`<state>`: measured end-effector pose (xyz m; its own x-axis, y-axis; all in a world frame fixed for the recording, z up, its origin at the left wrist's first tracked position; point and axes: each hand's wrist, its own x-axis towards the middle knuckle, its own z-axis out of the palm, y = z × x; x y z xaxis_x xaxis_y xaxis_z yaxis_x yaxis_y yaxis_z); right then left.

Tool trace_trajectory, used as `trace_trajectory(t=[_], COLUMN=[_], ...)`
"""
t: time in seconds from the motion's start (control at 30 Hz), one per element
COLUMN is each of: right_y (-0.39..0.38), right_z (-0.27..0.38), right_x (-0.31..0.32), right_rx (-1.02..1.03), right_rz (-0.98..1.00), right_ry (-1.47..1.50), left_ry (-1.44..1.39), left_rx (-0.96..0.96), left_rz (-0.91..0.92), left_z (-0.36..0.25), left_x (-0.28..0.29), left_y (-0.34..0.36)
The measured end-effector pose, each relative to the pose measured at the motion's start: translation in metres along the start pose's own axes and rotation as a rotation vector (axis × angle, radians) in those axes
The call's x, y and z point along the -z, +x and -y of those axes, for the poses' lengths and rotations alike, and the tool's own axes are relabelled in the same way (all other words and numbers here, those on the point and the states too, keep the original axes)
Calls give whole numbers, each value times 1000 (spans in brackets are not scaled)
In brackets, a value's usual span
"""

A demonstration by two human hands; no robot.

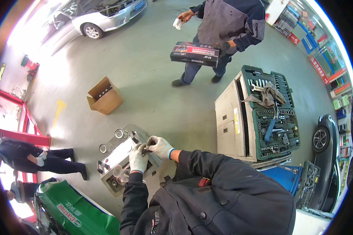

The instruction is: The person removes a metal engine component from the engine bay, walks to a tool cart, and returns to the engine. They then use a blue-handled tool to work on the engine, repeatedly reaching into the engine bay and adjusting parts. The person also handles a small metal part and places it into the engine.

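Both of my hands wear white knit gloves and meet over a silver box-shaped device (111,160). My left hand (138,159) is closed, its fingertips pinching a small dark piece (145,150) whose kind I cannot make out. From the right, my right hand (160,147) grips the same piece, its fingers bent over it. Two round glass jars (121,134) stand at the device's far left side. A clear glass cup (119,171) is beside my left wrist, on the near part of the device. Black handles show along the device's edges.
Right of me, a green socket-set case (276,117) lies open on a grey cabinet (231,124), with a rag on it. An open cardboard box (105,96) sits on the floor ahead. Beyond, a person (227,27) carries a black box (195,53). Another person (39,158) stands left, near a green cover (72,207).
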<state>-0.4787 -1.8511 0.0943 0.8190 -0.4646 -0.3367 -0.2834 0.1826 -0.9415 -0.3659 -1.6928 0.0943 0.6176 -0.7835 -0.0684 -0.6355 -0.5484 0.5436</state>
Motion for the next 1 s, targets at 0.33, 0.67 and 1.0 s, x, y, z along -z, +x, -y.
trace_trajectory(t=[0.33,0.67,1.0], right_y=[-9,-19,-12], right_z=[67,195,218], right_x=[42,93,18], right_rx=[99,514,563], right_rz=[-167,-260,400], right_ry=[541,603,804], left_ry=[60,-136,-670], left_rx=[-27,-70,43], left_rz=[-88,-224,-253], left_z=[29,-18,-44], left_x=[20,70,169], left_y=[-13,-29,-169])
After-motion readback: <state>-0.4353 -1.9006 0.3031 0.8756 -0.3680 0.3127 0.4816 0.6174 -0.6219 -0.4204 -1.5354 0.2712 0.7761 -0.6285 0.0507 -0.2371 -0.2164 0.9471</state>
